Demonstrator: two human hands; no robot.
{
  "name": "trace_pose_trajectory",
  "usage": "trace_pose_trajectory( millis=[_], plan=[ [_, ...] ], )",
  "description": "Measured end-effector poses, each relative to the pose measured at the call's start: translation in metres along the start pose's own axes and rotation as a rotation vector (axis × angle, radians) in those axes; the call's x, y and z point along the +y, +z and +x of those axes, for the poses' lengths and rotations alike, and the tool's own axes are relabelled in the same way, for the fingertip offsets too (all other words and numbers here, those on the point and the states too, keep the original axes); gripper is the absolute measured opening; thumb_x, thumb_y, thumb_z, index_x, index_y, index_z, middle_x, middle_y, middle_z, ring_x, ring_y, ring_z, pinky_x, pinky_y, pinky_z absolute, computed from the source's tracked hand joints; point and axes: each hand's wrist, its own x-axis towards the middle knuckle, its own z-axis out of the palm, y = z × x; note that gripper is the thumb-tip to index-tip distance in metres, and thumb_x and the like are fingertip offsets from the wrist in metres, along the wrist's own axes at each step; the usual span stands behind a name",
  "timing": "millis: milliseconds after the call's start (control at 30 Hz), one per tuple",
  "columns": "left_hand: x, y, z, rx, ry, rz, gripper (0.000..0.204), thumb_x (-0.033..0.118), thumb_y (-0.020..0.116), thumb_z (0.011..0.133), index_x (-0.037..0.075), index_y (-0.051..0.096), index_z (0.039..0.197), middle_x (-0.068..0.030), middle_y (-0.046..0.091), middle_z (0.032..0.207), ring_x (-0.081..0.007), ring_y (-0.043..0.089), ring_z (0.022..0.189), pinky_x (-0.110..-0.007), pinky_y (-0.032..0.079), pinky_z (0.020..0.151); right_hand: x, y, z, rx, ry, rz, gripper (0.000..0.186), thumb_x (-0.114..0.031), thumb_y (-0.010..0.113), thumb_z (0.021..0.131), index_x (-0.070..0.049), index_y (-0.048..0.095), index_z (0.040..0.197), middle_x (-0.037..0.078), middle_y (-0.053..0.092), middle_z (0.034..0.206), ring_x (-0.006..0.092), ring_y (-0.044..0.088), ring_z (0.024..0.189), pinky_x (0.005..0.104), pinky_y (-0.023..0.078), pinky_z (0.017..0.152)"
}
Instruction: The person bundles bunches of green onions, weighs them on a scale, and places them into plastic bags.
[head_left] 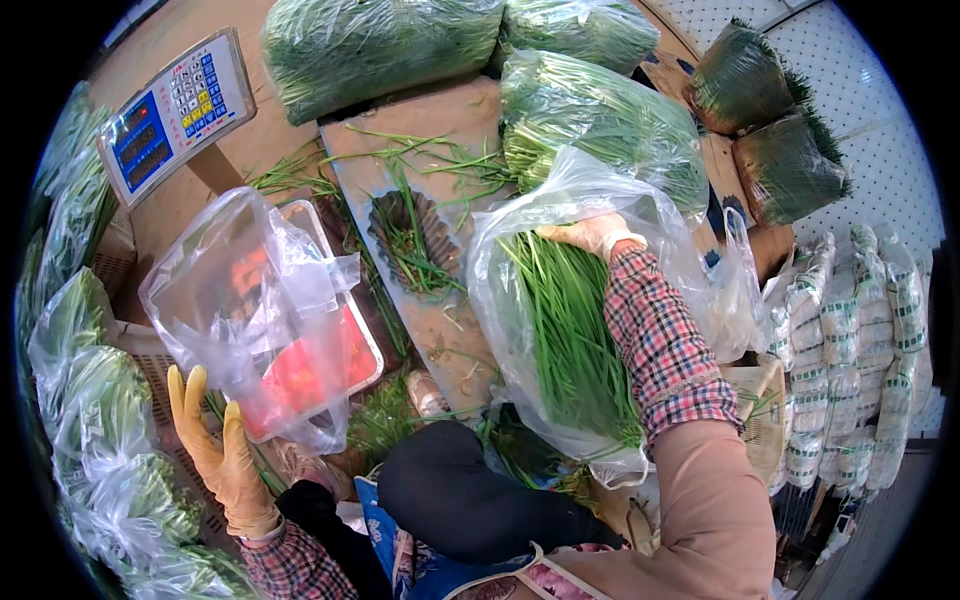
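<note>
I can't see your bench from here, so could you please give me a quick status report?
Left hand in yellow rubber glove, holding empty clear plastic bag over scale tray. Right hand gripping clear bag of long green chives. Nothing between them.

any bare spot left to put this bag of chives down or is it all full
One bare patch: the brown board between the scale's display and the top bagged greens, only loose stalks on it. Crowded elsewhere: the scale pan lies under the empty bag at the left hand; the right hand holds the chive bag over the middle.
</note>
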Motion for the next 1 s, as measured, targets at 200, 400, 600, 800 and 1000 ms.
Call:
trace_pose_trajectory(
  millis=[200,400,600,800,1000],
  plan=[
    [-0.011,0.013,0.0,-0.055,-0.023,-0.128,0.055,-0.01,0.046,0.081,-0.002,0.032,0.133,-0.0098,0.025,0.145,-0.0218,0.027,0.131,-0.035,0.019,0.109,-0.04,0.003,-0.003,-0.053,0.126,-0.069,0.087,-0.063,0.066,0.062,-0.01,0.048,0.128,0.014,0.045,0.133,0.026,0.042,0.123,0.0349,0.035,0.101],
    [-0.008,0.017,-0.005,-0.087,-0.015,-0.115,0.052,-0.009,0.047,0.081,0.001,0.037,0.131,-0.0098,0.028,0.143,-0.0212,0.029,0.13,-0.035,0.02,0.108,-0.032,0.014,0.034,-0.046,0.187,-0.093,0.066,-0.052,0.065,0.067,-0.012,0.057,0.119,0.012,0.053,0.126,0.024,0.049,0.118,0.0364,0.039,0.098],
    [-0.012,0.027,-0.007,-0.103,0.071,-0.135,0.045,-0.003,0.05,0.084,0.001,0.041,0.128,-0.011,0.032,0.141,-0.0215,0.038,0.123,-0.033,0.032,0.101,-0.012,0.017,0.029,-0.027,0.03,-0.022,0.066,-0.037,0.072,0.062,-0.005,0.055,0.118,0.019,0.058,0.113,0.0303,0.054,0.108,0.0343,0.042,0.092],
    [0.027,0.066,-0.027,-0.3,0.297,-0.078,0.034,0.003,0.052,0.087,0.0,0.051,0.121,-0.0147,0.043,0.133,-0.0224,0.046,0.117,-0.032,0.04,0.094,0.008,0.008,-0.074,0.287,-0.221,0.086,0.064,-0.033,0.074,0.063,0.001,0.049,0.111,0.024,0.06,0.098,0.0363,0.057,0.096,0.0409,0.045,0.084],
    [0.078,0.195,-0.089,-0.79,-0.338,-0.743,0.054,0.035,0.044,0.093,0.003,0.032,0.135,-0.0136,0.037,0.138,-0.0236,0.038,0.125,-0.035,0.028,0.104,0.047,0.003,-0.144,0.475,-0.43,0.404,0.06,-0.029,0.076,0.062,0.0,0.051,0.109,0.02,0.059,0.093,0.034,0.056,0.091,0.0401,0.044,0.081]
  ],
)
